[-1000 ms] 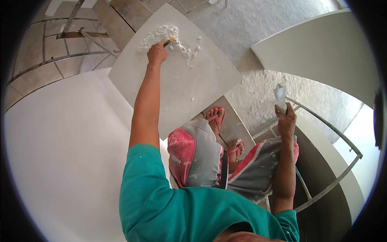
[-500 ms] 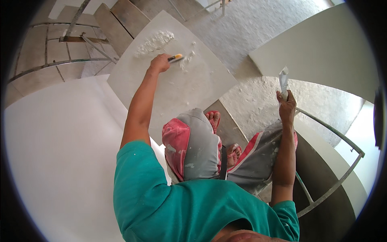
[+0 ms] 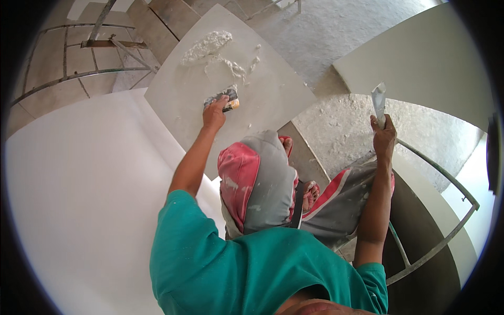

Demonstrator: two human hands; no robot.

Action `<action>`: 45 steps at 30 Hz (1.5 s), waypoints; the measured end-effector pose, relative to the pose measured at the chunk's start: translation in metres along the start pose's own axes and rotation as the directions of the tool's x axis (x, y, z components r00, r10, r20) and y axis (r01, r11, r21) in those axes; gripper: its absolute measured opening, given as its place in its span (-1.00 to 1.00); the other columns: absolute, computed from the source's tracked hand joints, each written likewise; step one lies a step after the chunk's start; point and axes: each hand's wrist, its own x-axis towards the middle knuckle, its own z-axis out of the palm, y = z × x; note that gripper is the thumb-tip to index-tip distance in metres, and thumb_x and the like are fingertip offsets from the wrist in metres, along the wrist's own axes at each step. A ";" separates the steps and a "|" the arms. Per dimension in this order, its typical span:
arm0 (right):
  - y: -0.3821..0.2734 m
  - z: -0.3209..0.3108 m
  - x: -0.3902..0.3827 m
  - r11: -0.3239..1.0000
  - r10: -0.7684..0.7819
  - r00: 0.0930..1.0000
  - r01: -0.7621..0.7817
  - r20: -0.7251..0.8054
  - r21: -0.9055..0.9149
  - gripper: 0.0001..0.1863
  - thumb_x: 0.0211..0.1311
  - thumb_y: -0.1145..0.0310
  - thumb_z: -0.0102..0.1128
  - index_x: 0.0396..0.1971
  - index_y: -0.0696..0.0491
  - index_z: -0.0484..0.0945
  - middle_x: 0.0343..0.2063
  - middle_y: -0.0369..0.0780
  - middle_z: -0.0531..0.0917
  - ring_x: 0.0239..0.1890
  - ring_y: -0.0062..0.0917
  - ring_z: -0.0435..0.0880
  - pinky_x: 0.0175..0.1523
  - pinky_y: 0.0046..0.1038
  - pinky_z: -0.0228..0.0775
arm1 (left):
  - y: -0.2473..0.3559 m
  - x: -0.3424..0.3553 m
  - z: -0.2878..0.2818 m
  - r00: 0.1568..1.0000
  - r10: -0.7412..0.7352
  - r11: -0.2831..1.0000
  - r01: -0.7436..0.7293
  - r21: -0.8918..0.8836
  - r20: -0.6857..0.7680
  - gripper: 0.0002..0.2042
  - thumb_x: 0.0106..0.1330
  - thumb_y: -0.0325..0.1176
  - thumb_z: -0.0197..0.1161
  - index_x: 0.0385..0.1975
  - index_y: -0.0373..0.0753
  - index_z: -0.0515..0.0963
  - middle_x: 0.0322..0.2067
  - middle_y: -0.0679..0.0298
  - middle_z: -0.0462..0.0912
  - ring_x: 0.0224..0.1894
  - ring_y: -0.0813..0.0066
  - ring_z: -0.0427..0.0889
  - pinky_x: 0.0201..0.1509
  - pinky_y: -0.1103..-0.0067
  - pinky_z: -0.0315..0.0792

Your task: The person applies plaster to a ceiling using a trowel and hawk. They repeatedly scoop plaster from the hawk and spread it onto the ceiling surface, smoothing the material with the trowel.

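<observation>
My left hand (image 3: 214, 114) is closed around a flat trowel (image 3: 232, 106) with a yellowish handle. Its dark blade carries white paste along the far edge, close over a pale board (image 3: 273, 100). Farther up the board lies a heap of white putty (image 3: 207, 46), with a ragged streak of putty (image 3: 234, 68) between heap and trowel. Off to the right, my right hand (image 3: 385, 137) grips a putty knife (image 3: 378, 100), its grey, smeared blade pointing up and away from me. Fingers partly cover both handles.
A white curved surface (image 3: 79, 189) fills the left. Metal scaffold frames (image 3: 79, 79) stand at far left, and another metal frame (image 3: 446, 239) at right. Planks (image 3: 304, 147) lie under my feet. Rough, splattered floor (image 3: 336, 121) shows below, beside a large pale curved panel (image 3: 420, 68).
My left hand has drawn the trowel toward me over the board and turned it, leaving a fresh putty streak. My right hand stays nearly in place, still holding the putty knife.
</observation>
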 end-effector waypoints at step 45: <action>-0.002 0.020 0.007 0.996 -0.025 0.995 0.033 0.095 -0.086 -0.75 0.15 0.25 0.25 -0.35 0.15 0.51 -0.62 -0.14 0.50 -0.55 -0.48 0.42 -0.38 -0.39 0.29 | -0.041 0.112 -0.094 0.906 -0.423 0.905 0.423 0.044 0.007 -0.58 0.08 -0.42 0.05 -0.04 0.14 0.56 -0.14 0.15 0.62 -0.08 0.14 0.59 0.00 0.35 0.47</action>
